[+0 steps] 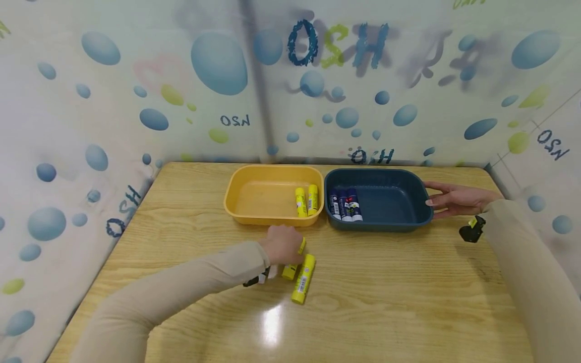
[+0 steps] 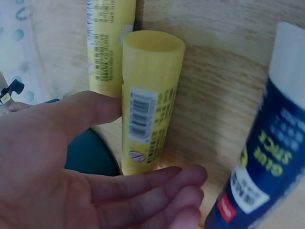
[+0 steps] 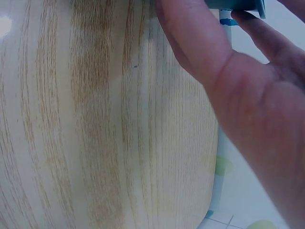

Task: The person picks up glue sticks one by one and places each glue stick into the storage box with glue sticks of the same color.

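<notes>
My left hand (image 1: 282, 244) is over a yellow glue stick (image 1: 289, 271) on the table and covers its middle. In the left wrist view the thumb is right at that stick's side, and the fingers, loosely extended, lie by its lower end. A second yellow glue stick (image 1: 303, 279) lies just to the right. Close to the fingers in the left wrist view is a dark blue glue stick (image 2: 267, 143) with a white cap, largely hidden from the head camera. My right hand (image 1: 463, 199), fingers spread, touches the right end of the dark blue box (image 1: 386, 226).
Left of the blue box stands a yellow box (image 1: 258, 220), holding two yellow glue sticks (image 1: 306, 201). Three dark blue glue sticks (image 1: 345, 205) lie at the left inside the blue box. Behind the wooden table (image 1: 386, 297) hangs a patterned sheet (image 1: 181, 65).
</notes>
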A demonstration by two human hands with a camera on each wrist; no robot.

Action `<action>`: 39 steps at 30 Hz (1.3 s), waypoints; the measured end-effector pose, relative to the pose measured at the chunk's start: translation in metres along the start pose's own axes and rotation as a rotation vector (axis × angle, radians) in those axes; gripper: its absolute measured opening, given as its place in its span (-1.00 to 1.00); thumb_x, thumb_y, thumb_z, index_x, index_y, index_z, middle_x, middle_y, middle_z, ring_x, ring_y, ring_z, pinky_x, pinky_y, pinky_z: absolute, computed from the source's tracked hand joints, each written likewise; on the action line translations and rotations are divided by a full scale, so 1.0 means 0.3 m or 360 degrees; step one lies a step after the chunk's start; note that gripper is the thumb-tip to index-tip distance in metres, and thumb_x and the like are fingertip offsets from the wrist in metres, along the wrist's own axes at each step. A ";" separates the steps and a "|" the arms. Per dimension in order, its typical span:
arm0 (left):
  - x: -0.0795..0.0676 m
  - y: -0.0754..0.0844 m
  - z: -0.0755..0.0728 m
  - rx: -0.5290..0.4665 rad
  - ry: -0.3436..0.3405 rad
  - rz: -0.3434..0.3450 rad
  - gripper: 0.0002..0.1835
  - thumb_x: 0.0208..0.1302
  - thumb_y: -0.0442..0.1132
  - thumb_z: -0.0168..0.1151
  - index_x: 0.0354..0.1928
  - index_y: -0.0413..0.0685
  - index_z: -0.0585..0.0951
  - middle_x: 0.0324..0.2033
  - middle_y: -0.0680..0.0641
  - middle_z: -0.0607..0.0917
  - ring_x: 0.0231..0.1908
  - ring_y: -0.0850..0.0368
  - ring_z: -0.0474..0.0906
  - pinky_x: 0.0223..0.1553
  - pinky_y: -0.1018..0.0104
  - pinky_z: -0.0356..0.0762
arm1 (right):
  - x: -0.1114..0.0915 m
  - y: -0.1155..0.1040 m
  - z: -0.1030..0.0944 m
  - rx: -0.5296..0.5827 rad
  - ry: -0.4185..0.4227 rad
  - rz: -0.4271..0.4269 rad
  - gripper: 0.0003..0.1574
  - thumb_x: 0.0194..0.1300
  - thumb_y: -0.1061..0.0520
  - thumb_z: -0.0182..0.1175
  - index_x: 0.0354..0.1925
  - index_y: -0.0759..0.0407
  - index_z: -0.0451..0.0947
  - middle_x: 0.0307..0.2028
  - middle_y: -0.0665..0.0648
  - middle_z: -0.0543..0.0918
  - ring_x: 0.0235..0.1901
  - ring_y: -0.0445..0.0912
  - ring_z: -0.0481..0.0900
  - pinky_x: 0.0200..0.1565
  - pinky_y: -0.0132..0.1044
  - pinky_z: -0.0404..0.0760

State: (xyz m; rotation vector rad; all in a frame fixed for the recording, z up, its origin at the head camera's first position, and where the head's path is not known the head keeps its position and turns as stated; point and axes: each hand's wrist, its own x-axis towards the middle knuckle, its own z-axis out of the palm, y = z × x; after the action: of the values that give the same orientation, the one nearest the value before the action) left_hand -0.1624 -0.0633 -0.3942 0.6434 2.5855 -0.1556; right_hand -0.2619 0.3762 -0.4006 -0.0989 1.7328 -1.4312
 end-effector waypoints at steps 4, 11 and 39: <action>0.015 0.004 0.005 -0.0038 -0.0029 -0.0013 -0.63 0.22 0.07 0.28 -0.58 0.02 0.49 -0.66 0.05 0.47 -0.62 0.18 0.35 -0.58 0.33 0.33 | -0.002 -0.001 0.004 0.0008 0.0002 0.0005 0.09 0.48 0.28 -0.03 0.45 0.11 -0.68 0.37 0.38 -0.07 0.05 -0.17 0.52 0.19 0.04 0.40; 0.032 0.006 0.015 -0.0050 -0.0023 0.0009 -0.64 0.20 0.11 0.30 -0.51 0.01 0.52 -0.59 0.03 0.50 -0.55 0.15 0.39 -0.52 0.28 0.39 | 0.000 -0.001 0.002 0.0026 -0.0008 0.0006 0.08 0.49 0.27 -0.05 0.43 0.11 -0.71 0.40 0.47 -0.21 0.04 -0.20 0.52 0.19 0.02 0.41; -0.020 -0.023 -0.096 -0.0128 -0.0065 0.0075 -0.67 0.17 0.01 0.35 -0.22 -0.06 0.55 -0.49 0.01 0.50 -0.47 0.12 0.39 -0.51 0.28 0.38 | 0.004 0.004 0.004 0.0006 0.0009 0.0008 0.08 0.49 0.25 -0.03 0.45 0.09 -0.68 0.41 0.51 -0.26 0.05 -0.16 0.52 0.21 0.09 0.36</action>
State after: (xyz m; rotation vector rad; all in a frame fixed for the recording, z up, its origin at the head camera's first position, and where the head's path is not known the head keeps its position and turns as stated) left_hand -0.1729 -0.0657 -0.3660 0.6640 2.5209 -0.0487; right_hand -0.2614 0.3750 -0.4022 -0.0888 1.7336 -1.4321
